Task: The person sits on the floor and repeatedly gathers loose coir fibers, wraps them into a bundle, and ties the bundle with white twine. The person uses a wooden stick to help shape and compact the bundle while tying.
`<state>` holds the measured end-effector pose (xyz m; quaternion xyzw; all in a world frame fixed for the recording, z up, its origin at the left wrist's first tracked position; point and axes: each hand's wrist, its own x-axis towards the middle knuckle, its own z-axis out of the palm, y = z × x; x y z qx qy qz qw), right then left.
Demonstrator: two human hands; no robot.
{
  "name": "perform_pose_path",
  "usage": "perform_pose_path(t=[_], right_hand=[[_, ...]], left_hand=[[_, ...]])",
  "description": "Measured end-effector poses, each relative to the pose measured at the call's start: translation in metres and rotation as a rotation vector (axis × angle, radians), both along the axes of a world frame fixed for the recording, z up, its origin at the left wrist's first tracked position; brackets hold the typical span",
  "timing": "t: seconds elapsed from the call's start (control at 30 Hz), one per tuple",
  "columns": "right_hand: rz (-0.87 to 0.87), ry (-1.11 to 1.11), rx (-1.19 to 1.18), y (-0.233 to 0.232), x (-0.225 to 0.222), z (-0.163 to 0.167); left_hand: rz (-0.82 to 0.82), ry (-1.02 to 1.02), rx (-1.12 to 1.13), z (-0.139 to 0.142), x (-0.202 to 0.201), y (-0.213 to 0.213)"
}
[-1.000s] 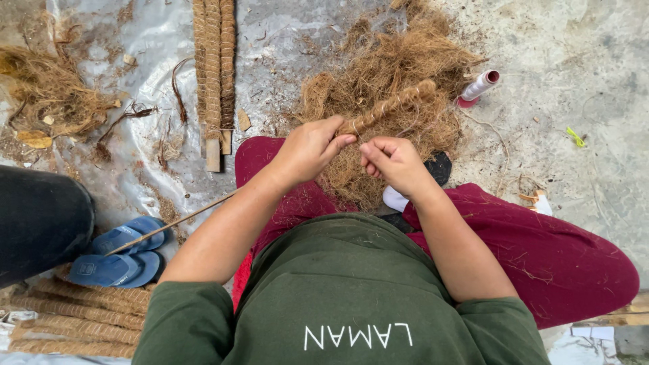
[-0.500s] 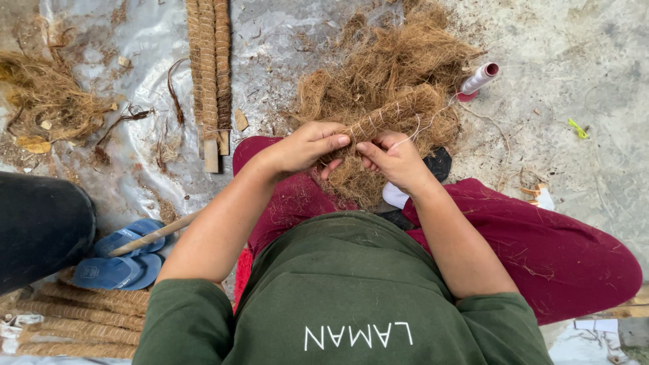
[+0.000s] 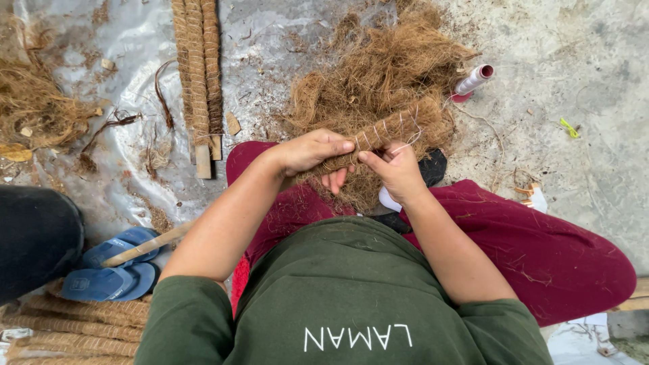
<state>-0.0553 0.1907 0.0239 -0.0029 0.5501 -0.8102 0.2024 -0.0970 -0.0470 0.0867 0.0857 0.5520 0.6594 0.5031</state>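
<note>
My left hand [image 3: 312, 150] grips a stick wrapped in brown coconut fibre [image 3: 389, 130], which slants up to the right over my lap. My right hand [image 3: 394, 170] pinches a thin white thread [image 3: 404, 144] against the underside of the wrapped stick. White thread turns spiral along the wrapped part. The bare wooden end of the stick [image 3: 145, 245] pokes out lower left, under my left arm. Behind the stick lies a loose heap of coconut fibre [image 3: 378, 74]. A spool of white thread [image 3: 472, 81] lies on the floor to the upper right.
Two or three finished fibre-wrapped sticks [image 3: 197, 74] lie on a plastic sheet [image 3: 270, 47] at top centre. More wrapped sticks [image 3: 74, 324] sit at lower left by blue sandals [image 3: 108, 267]. Another fibre pile [image 3: 30, 101] is at left. A dark-clothed person's leg [image 3: 34, 236] is at the left edge.
The wrapped stick has shifted a little lower and its thread-bound part looks longer. My left hand has slid along it while my right hand has drawn the thread under it.
</note>
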Motion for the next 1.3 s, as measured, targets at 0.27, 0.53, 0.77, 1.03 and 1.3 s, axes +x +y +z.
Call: perform_pose_path(t=[0.27, 0.53, 0.77, 1.03, 1.3], right_hand=[[-0.093, -0.115, 0.162, 0.008, 0.008, -0.041], [-0.221, -0.145, 0.085, 0.003, 0.012, -0.074], [-0.200, -0.151, 0.114, 0.002, 0.010, -0.067], [-0.066, -0.274, -0.085, 0.006, -0.003, -0.029], [0.030, -0.109, 0.116, 0.004, -0.002, -0.032]], left_hand=[[-0.056, 0.707, -0.576, -0.020, 0.013, 0.020], [0.150, 0.937, -0.711, -0.028, 0.045, 0.018], [0.238, 0.998, -0.723, -0.032, 0.045, 0.024], [0.361, 1.061, -0.809, -0.022, 0.027, 0.001], [0.329, 0.949, -0.740, -0.026, 0.024, 0.002]])
